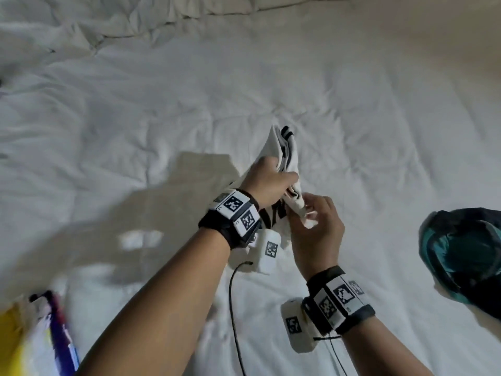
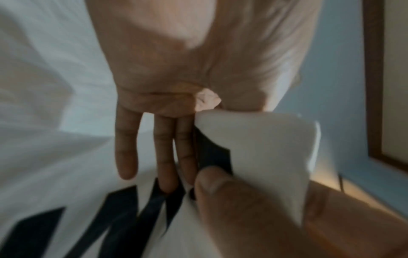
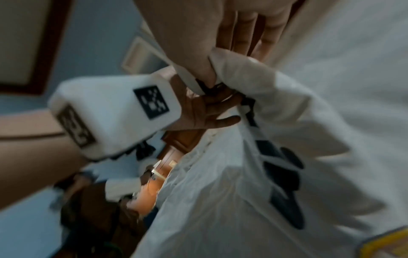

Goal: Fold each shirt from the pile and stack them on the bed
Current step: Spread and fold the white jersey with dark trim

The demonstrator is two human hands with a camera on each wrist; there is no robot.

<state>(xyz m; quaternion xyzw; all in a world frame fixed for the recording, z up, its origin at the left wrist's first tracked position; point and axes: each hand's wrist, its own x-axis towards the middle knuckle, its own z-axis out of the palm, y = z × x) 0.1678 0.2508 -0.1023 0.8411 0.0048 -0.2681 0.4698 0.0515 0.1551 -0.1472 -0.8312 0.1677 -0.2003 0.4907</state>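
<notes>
both hands pinch the white shirt (image 1: 282, 158) above the bed (image 1: 352, 104); left hand (image 1: 267, 183) thumb-and-forefinger, right hand (image 1: 315, 226) fingers curled (black print bunched); best find a seam, then spread it flat

A home bedroom: a bed (image 1: 352, 104) under rumpled white bedding, blue wall (image 2: 340, 69) with framed picture (image 2: 375, 87)

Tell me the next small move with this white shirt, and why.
Probably draw the hands apart to spread the white shirt flat on the bed. Both the left hand and the right hand pinch it close together above the bedding, so it hangs bunched, its black print creased. It cannot be folded neatly until it lies open.
</notes>
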